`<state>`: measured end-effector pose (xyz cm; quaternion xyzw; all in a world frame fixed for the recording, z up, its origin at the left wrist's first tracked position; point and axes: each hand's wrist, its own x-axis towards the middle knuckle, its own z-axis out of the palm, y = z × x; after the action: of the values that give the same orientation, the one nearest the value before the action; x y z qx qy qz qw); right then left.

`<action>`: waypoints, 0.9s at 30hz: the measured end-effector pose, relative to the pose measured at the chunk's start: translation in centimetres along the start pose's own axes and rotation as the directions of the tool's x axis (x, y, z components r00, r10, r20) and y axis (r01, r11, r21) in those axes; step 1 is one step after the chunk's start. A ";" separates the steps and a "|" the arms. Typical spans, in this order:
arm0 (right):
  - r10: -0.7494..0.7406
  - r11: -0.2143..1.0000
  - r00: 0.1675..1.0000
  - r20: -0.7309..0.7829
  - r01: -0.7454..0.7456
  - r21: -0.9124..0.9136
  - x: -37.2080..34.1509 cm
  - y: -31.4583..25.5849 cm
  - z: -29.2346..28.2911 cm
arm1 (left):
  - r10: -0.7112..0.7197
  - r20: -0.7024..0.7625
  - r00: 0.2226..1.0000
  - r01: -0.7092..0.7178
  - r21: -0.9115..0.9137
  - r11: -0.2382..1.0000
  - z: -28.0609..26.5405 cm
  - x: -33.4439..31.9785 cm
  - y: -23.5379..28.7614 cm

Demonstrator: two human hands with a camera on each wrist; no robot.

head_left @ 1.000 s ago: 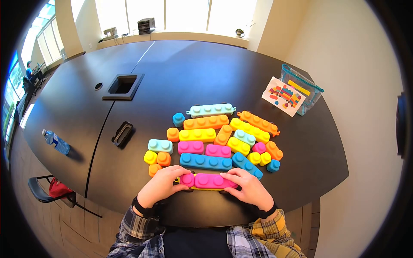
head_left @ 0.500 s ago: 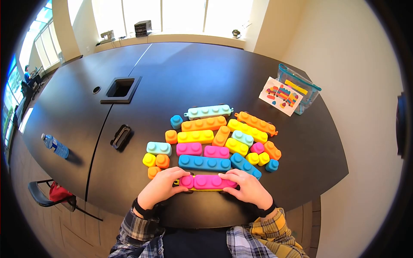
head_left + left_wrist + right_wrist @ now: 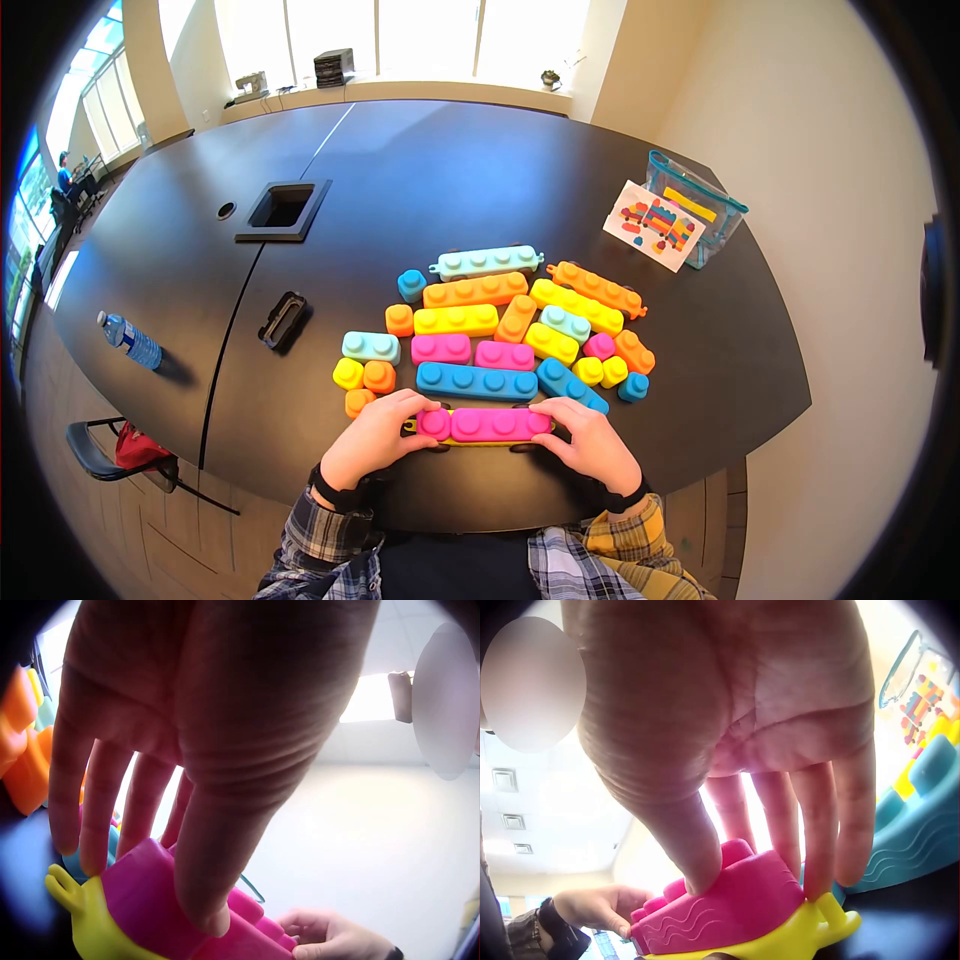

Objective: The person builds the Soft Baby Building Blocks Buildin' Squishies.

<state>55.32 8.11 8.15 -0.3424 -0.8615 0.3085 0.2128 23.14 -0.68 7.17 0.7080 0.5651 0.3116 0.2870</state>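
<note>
At the near table edge sits a yellow wheeled base [image 3: 784, 943] topped by a one-stud pink block [image 3: 433, 424] and a long pink block [image 3: 495, 425], end to end. My left hand [image 3: 378, 435] holds the small block's end, thumb [image 3: 204, 892] on the near side and fingers across the far side. At the other end, my right hand [image 3: 590, 445] grips the long block between thumb [image 3: 690, 851] and fingers. A yellow hook sticks out at each end of the base. Just beyond lies a long blue block [image 3: 477, 380], with a shorter blue block [image 3: 572, 386] to its right.
Farther in are several loose blocks, a light-blue wheeled base [image 3: 487, 262] and an orange wheeled base [image 3: 597, 289]. A picture card [image 3: 655, 225] leans on a clear pouch [image 3: 715, 225] at the right. Leftward are a black tray-like piece [image 3: 284, 321] and a water bottle [image 3: 130, 340].
My right hand has slid slightly right along the long pink block, uncovering its right-hand end stud. The left hand keeps its hold, and the blocks stay in place.
</note>
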 end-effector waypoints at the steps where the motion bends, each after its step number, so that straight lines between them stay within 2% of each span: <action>1: 0.001 1.000 1.000 0.001 -0.001 0.000 0.0 0.0 0.0 | 0.001 -0.001 1.000 -0.001 0.001 1.000 0.0 0.0 0.0; 11: 0.008 1.000 1.000 -0.005 -0.008 -0.018 0.1 -0.3 0.0 | 0.006 -0.008 1.000 -0.006 0.020 1.000 0.0 -0.2 -0.1; 13: 0.007 1.000 1.000 0.002 -0.007 -0.019 0.1 -0.3 0.0 | 0.068 -0.046 0.997 -0.068 -0.006 0.998 -0.8 -0.2 0.0; 14: -0.005 1.000 1.000 -0.005 0.005 -0.028 0.1 -0.3 0.0 | -0.047 -0.033 0.998 0.048 0.015 0.999 -2.0 -0.2 0.6; 16: -0.019 0.999 1.000 -0.016 0.018 -0.040 0.1 -0.3 0.0 | -0.172 -0.188 0.967 0.164 -0.059 0.985 -3.5 -0.6 -0.5; 18: -0.006 0.999 1.000 -0.011 0.006 -0.031 0.1 -0.4 0.0 | -0.071 -0.299 0.952 0.137 0.205 0.969 -5.4 -1.0 -2.9; 19: -0.008 0.999 1.000 -0.011 0.007 -0.032 0.1 -0.5 0.0 | -0.057 -0.296 0.953 0.135 0.248 0.959 -6.1 -1.2 -4.2; 22: -0.009 1.000 1.000 -0.009 0.009 -0.020 0.3 -0.4 0.1 | -0.028 -0.248 0.968 0.109 0.321 0.941 -7.0 -1.2 -6.1; 27: 0.004 1.000 1.000 -0.006 -0.004 -0.011 0.0 -0.4 0.1 | -0.066 -0.187 0.980 0.127 0.333 0.934 -7.0 -1.0 -7.0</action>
<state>55.06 7.89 8.38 -0.3461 -0.8620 0.3030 0.2129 13.29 0.06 6.21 0.6888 0.6676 0.2538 0.1240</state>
